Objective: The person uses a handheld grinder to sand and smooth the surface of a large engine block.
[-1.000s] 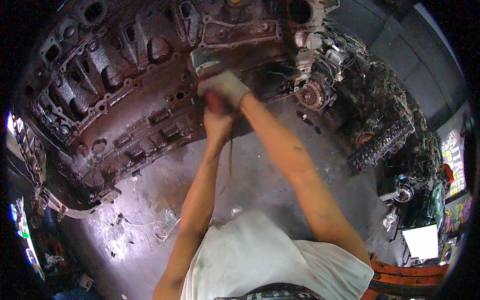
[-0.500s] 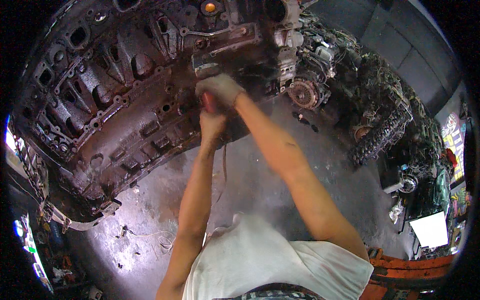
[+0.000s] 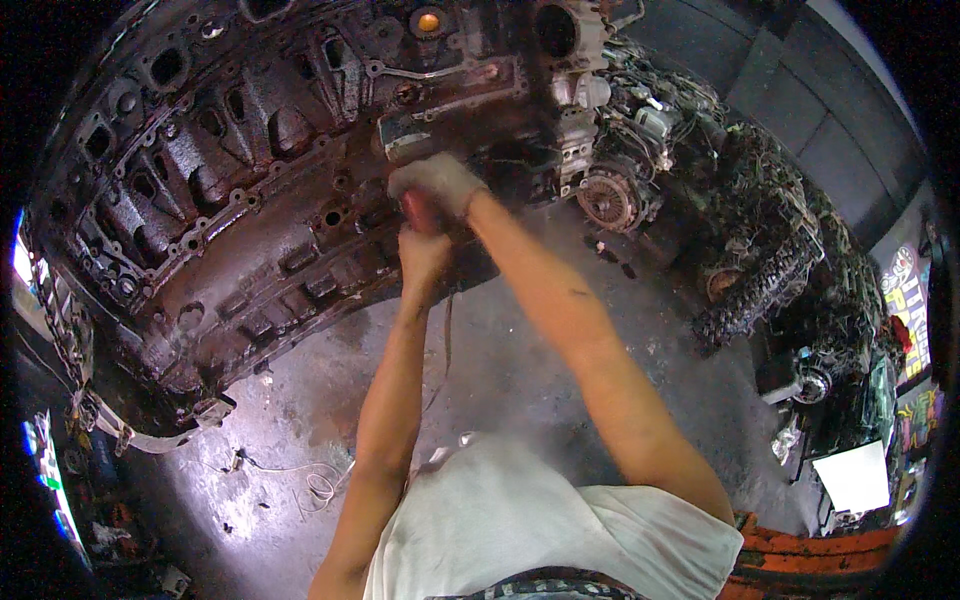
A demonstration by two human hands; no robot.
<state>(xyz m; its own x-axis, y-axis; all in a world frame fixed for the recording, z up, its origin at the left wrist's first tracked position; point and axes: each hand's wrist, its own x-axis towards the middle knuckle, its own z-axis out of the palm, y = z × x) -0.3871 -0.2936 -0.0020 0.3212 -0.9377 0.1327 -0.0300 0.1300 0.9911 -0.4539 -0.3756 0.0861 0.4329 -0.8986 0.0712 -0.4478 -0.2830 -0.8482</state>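
Note:
A dark, oily engine block (image 3: 240, 250) spans the upper left, with ribbed cavities and bolt holes. My left hand (image 3: 424, 250) is wrapped round the lower end of a red tool (image 3: 420, 212), held against the block's side. My right hand (image 3: 437, 183), in a light grey glove, is closed over the tool's upper end, just below a metal plate (image 3: 403, 135) on the block; its fingertips are blurred and what lies under them is hidden. A thin hose or strap (image 3: 448, 340) hangs below the hands.
Engine assemblies with wiring (image 3: 760, 210) and a clutch disc (image 3: 608, 197) crowd the right. A white panel (image 3: 850, 475) and orange frame (image 3: 820, 548) are at lower right, metal chains (image 3: 90, 390) at left. A pale cable (image 3: 320, 485) lies on the grey floor (image 3: 260, 520).
The camera view has shifted slightly, so the engine sits a little differently in frame. My hands stay together on the red tool in the same area of the block, slightly blurred.

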